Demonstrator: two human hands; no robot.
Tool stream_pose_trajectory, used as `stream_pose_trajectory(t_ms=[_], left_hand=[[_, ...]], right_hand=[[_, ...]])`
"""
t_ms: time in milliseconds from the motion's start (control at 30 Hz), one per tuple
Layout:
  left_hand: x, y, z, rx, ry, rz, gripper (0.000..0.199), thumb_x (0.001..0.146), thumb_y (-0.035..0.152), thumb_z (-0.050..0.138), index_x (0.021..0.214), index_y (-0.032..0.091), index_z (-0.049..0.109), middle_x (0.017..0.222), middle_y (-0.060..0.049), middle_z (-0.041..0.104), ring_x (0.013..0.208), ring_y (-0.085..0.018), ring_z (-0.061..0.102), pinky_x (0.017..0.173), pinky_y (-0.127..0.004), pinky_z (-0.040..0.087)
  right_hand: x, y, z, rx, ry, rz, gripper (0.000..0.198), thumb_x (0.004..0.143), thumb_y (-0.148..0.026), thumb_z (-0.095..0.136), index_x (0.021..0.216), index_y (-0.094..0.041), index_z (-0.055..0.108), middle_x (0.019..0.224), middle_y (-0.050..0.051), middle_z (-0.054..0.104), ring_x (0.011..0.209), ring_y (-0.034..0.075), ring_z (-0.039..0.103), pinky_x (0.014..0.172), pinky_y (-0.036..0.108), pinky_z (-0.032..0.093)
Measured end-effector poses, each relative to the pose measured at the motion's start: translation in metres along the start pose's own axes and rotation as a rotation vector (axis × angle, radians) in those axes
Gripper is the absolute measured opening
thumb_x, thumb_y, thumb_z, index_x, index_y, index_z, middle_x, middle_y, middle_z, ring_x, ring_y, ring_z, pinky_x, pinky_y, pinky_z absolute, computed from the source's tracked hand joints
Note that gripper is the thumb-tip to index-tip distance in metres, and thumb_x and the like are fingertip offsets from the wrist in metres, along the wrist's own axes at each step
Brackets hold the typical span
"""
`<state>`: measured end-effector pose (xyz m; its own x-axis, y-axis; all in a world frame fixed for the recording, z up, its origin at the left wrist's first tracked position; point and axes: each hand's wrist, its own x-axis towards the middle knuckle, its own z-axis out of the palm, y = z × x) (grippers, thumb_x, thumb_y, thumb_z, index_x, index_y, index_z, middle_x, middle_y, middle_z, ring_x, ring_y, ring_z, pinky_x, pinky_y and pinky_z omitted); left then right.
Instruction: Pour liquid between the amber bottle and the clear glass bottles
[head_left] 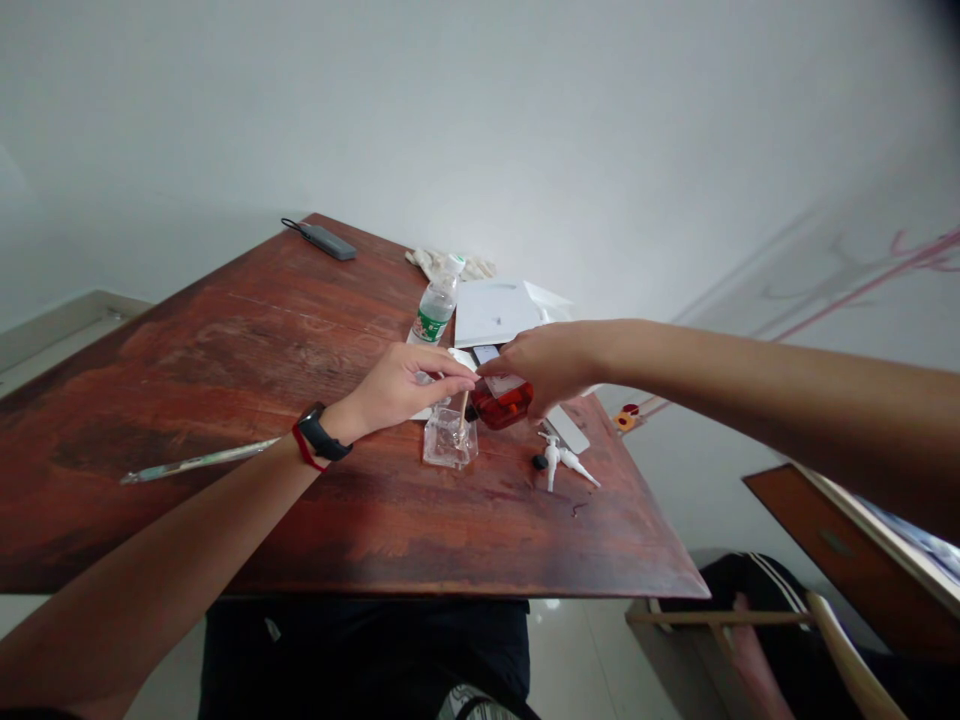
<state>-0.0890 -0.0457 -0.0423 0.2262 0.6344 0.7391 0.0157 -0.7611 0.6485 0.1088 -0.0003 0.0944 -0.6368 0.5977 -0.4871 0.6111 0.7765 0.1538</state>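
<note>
We work at a dark wooden table [277,400], our left hand [405,385] reaching in over the near edge with thumb and fingertips pinched narrow on a thin stick [463,408], whose lower end stands down in a clear dish [442,452]. Our right hand [551,355] is wrapped around a red-brown bottle [504,403], tipped so that its dark neck points toward the dish; we cannot tell whether anything is flowing out. The dish sits on the tabletop, nearer the right edge than the left. Toward the near right corner lie white nozzle pieces [553,462], a small black cap [539,462] just beside them, and a white flat piece [568,430] by the right edge. Beyond our hands a green-labelled bottle [433,318] stands upright, with white sheets [495,312] beside it and a pale cloth [427,262] at the far edge. A grey device [330,242] lies by the far left corner, and a long slim packet [199,460] lies left of our left forearm.
</note>
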Motion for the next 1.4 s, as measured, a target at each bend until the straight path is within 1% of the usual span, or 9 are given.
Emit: stream_pose_trajectory(t_ms=[100, 233, 400, 567, 767, 933, 1067, 1233, 1400], left_hand=[[0.000, 0.001, 0.000, 0.004, -0.005, -0.004, 0.011, 0.094, 0.025, 0.075, 0.093, 0.020, 0.086, 0.096, -0.006, 0.086, 0.089, -0.019, 0.081, 0.085, -0.029, 0.064], [-0.001, 0.003, -0.002, 0.027, -0.011, -0.018, 0.012, 0.095, 0.026, 0.075, 0.092, 0.019, 0.085, 0.094, -0.006, 0.086, 0.087, -0.019, 0.080, 0.079, -0.027, 0.062], [-0.001, 0.003, -0.003, 0.047, -0.004, -0.023, 0.010, 0.093, 0.025, 0.077, 0.094, 0.018, 0.085, 0.094, -0.006, 0.086, 0.087, -0.019, 0.080, 0.077, -0.026, 0.060], [-0.002, 0.001, -0.005, 0.053, -0.019, -0.023, 0.010, 0.094, 0.024, 0.077, 0.095, 0.019, 0.085, 0.094, -0.006, 0.086, 0.085, -0.018, 0.080, 0.078, -0.025, 0.061], [-0.007, -0.002, -0.008, 0.045, -0.015, -0.090, 0.018, 0.093, 0.032, 0.079, 0.103, 0.019, 0.084, 0.098, -0.009, 0.085, 0.087, -0.021, 0.081, 0.080, -0.027, 0.063], [-0.011, -0.011, -0.001, -0.007, -0.024, -0.201, 0.041, 0.093, 0.049, 0.077, 0.118, 0.017, 0.078, 0.100, -0.012, 0.085, 0.088, -0.024, 0.082, 0.080, -0.033, 0.067], [-0.020, -0.015, 0.006, 0.113, 0.104, -0.297, 0.050, 0.098, 0.062, 0.064, 0.112, 0.016, 0.079, 0.100, -0.013, 0.084, 0.093, -0.027, 0.082, 0.087, -0.038, 0.066], [-0.039, -0.014, 0.006, 0.283, 0.279, -0.343, 0.044, 0.101, 0.056, 0.063, 0.113, 0.016, 0.078, 0.103, -0.010, 0.084, 0.098, -0.025, 0.080, 0.088, -0.034, 0.064], [-0.053, -0.016, 0.006, 0.445, 0.423, -0.335, 0.034, 0.099, 0.047, 0.066, 0.105, 0.016, 0.079, 0.099, -0.009, 0.083, 0.090, -0.023, 0.079, 0.086, -0.034, 0.064]], right_hand=[[-0.002, -0.001, 0.001, -0.065, -0.017, -0.012, 0.053, 0.053, -0.023, 0.097, 0.103, -0.030, 0.081, 0.072, -0.003, 0.072, 0.060, 0.019, 0.060, 0.057, 0.033, 0.042], [-0.009, 0.005, 0.012, 0.029, -0.017, -0.012, 0.077, 0.056, -0.019, 0.094, 0.130, -0.031, 0.075, 0.090, 0.000, 0.080, 0.070, 0.023, 0.068, 0.062, 0.033, 0.047], [-0.024, 0.023, 0.051, 0.284, 0.069, -0.083, 0.085, 0.065, -0.025, 0.090, 0.146, -0.027, 0.064, 0.113, 0.005, 0.082, 0.085, 0.025, 0.074, 0.076, 0.034, 0.055], [-0.041, 0.032, 0.108, 0.469, 0.275, -0.028, 0.085, 0.076, -0.045, 0.087, 0.154, -0.028, 0.057, 0.145, 0.009, 0.069, 0.123, 0.035, 0.068, 0.105, 0.046, 0.053], [-0.040, 0.022, 0.186, 0.911, 0.597, 0.124, 0.089, 0.081, -0.052, 0.083, 0.156, -0.025, 0.044, 0.148, 0.014, 0.062, 0.130, 0.036, 0.064, 0.112, 0.056, 0.051], [-0.008, 0.010, 0.236, 1.204, 0.918, 0.108, 0.094, 0.083, -0.052, 0.082, 0.158, -0.028, 0.031, 0.153, 0.015, 0.055, 0.142, 0.034, 0.056, 0.122, 0.058, 0.042], [0.007, 0.006, 0.250, 1.242, 1.073, 0.017, 0.100, 0.083, -0.046, 0.083, 0.161, -0.026, 0.024, 0.165, 0.018, 0.042, 0.153, 0.034, 0.044, 0.128, 0.057, 0.031], [0.007, 0.003, 0.258, 1.240, 1.068, 0.071, 0.102, 0.081, -0.040, 0.084, 0.163, -0.027, 0.025, 0.164, 0.018, 0.046, 0.151, 0.035, 0.048, 0.126, 0.056, 0.035], [0.012, 0.000, 0.260, 1.238, 1.076, 0.111, 0.101, 0.084, -0.042, 0.080, 0.166, -0.022, 0.024, 0.165, 0.021, 0.044, 0.149, 0.037, 0.051, 0.125, 0.056, 0.035]])
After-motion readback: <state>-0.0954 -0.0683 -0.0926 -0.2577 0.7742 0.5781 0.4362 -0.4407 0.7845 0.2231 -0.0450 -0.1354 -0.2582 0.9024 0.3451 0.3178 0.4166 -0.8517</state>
